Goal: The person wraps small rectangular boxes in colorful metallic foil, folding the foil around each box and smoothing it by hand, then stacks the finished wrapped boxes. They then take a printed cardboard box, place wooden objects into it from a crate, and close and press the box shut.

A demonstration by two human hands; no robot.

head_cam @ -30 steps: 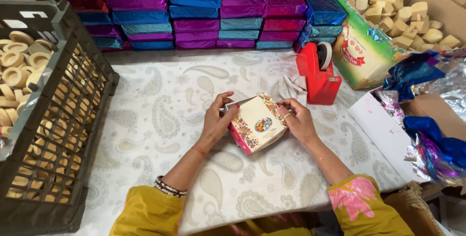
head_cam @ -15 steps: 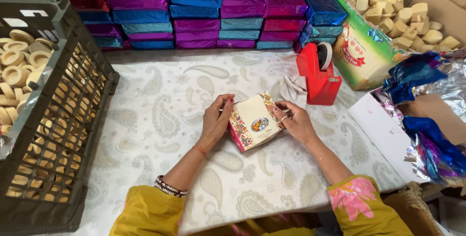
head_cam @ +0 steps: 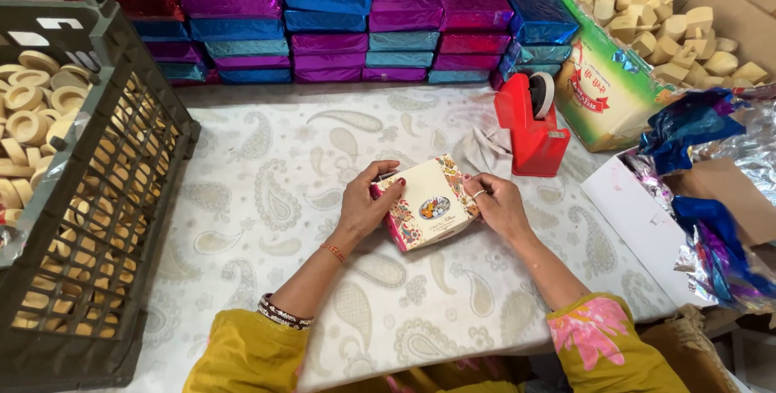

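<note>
Small printed box (head_cam: 426,203) sits at table (head_cam: 242,175) centre, gripped between both hands. Left hand (head_cam: 364,203) clasps its 9 o'clock end; right hand (head_cam: 497,203) its 3 o'clock end. Red tape dispenser (head_cam: 533,122) stands at 1 o'clock.

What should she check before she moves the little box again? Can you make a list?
1. Both hands on the box: ok. The left hand and right hand grip opposite ends of the small decorated box.
2. Box lid shut: ok, the top looks closed.
3. Box contents: cannot tell.
4. Tape dispenser close by: ok, just beyond the right hand.
5. Bare patch of table: ok, beside the left hand.
6. Foil sheets within reach: ok, piled at the right.
</note>
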